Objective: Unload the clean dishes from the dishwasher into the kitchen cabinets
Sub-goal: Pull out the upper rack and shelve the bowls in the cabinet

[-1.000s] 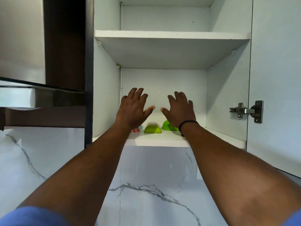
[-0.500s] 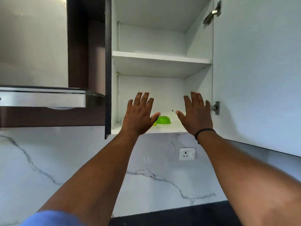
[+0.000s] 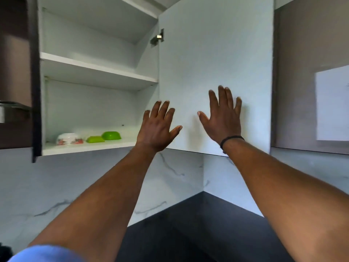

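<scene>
Sitting upturned on bottom shelf (image 3: 90,146), floral white bowl (image 3: 68,138), two green bowls (image 3: 111,135)

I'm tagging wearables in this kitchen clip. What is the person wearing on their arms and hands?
Both forearms are bare. The right hand has a thin black band around its wrist. The left hand wears nothing visible. A blue sleeve shows at the left upper arm, at the bottom edge of the picture. No gloves or rings can be seen.

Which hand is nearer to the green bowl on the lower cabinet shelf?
Left. The left hand is raised just right of the green bowl, by the shelf's right end; the right hand is farther right, before the open cabinet door.
</scene>
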